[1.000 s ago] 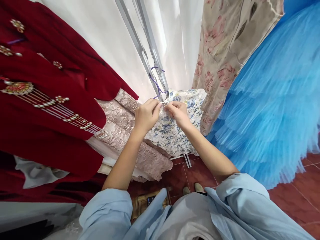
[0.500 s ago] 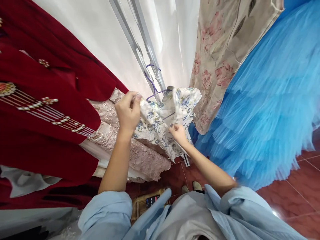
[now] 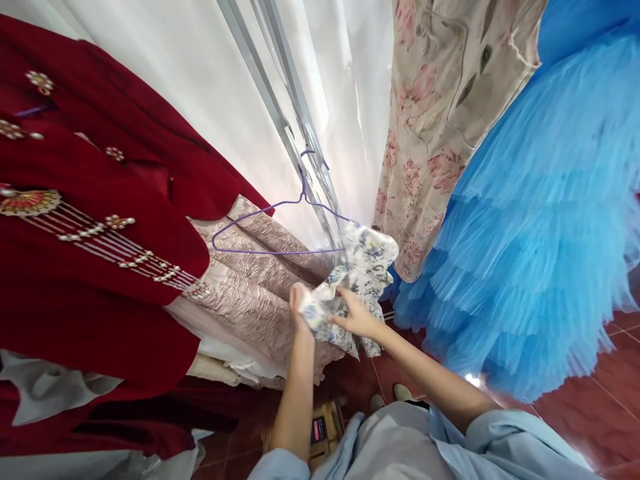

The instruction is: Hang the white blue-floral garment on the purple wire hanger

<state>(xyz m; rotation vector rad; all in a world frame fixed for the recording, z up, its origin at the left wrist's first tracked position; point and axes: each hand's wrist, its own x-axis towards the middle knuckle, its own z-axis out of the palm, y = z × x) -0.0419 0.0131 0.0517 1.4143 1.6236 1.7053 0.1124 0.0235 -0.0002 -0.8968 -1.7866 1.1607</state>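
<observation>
A white garment with a blue floral print (image 3: 367, 267) hangs from one end of a purple hanger (image 3: 280, 253). The hanger's other arm is bare, sticking out to the left. Bunched fabric of the garment is in my left hand (image 3: 301, 310), below the hanger, with the fingers closed on it. On the right side of that bunch, my right hand (image 3: 357, 315) touches the cloth, thumb and forefinger spread apart. Its other fingers are partly hidden.
A metal rack (image 3: 273, 93) holds the hanger before a white curtain (image 3: 170, 80). Dark red beaded clothing (image 3: 115, 267) and a pink textured garment (image 3: 240, 280) hang left. A beige floral garment (image 3: 415, 167) and blue tulle dress (image 3: 520, 233) hang right. A phone (image 3: 319, 430) lies on a wooden stool (image 3: 333, 427).
The garment's left side has come off the hanger and been pulled down. My left hand has moved down and right, closer to my right hand, whose fingers have spread.
</observation>
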